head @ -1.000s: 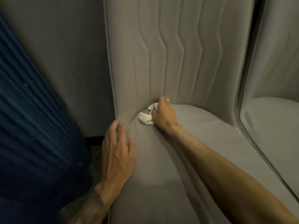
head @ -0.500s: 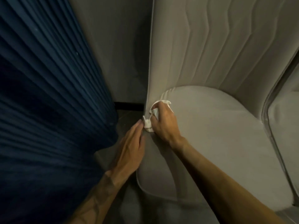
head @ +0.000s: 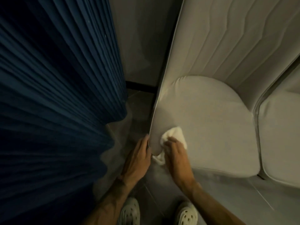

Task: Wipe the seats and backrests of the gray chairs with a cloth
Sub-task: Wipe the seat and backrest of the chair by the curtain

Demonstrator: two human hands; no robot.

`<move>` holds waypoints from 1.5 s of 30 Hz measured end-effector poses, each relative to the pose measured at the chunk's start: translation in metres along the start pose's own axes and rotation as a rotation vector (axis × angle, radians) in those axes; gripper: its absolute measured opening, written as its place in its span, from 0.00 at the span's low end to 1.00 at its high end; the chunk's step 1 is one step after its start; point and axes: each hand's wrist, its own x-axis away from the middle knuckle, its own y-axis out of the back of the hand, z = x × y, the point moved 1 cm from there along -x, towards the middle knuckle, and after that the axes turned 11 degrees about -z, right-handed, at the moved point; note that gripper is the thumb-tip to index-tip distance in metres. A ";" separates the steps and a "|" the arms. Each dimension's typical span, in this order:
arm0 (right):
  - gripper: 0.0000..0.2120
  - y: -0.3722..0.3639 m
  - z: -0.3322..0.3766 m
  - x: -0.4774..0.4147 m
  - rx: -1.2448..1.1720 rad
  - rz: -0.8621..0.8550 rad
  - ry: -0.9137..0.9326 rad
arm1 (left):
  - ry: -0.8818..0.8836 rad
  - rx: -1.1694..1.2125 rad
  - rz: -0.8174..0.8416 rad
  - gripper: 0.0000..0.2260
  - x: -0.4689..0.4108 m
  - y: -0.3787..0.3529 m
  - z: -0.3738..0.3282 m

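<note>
A gray upholstered chair [head: 211, 124] fills the right half of the view, its rounded seat below a backrest with stitched wavy lines. My right hand [head: 176, 153] grips a white cloth [head: 174, 135] at the seat's front left corner; part of the cloth hangs over the edge beside my thumb. With straight fingers, my left hand [head: 138, 158] lies flat against the outer left side of the seat, just left of the cloth. A second gray chair [head: 282, 135] stands right beside the first.
A dark blue pleated curtain [head: 56, 103] hangs close on the left. A gray wall and dark baseboard [head: 141, 86] lie behind the chair. The floor is gray tile [head: 235, 195], and my two pale perforated shoes [head: 129, 210] stand near the bottom edge.
My right hand has drawn the cloth from the seat-backrest crease forward along the seat's left edge to its front corner. My left hand slid forward alongside it. The view has tilted down.
</note>
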 end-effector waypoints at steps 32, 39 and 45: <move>0.22 0.258 0.009 0.013 0.136 -0.059 -0.751 | -0.217 -0.514 0.333 0.23 0.065 0.058 -0.201; 0.17 0.400 0.067 0.017 0.118 -0.057 -0.669 | -0.476 -0.646 0.407 0.17 0.113 0.099 -0.350; 0.20 0.532 0.054 0.046 0.117 -0.127 -0.654 | -0.560 -0.733 0.420 0.21 0.165 0.068 -0.480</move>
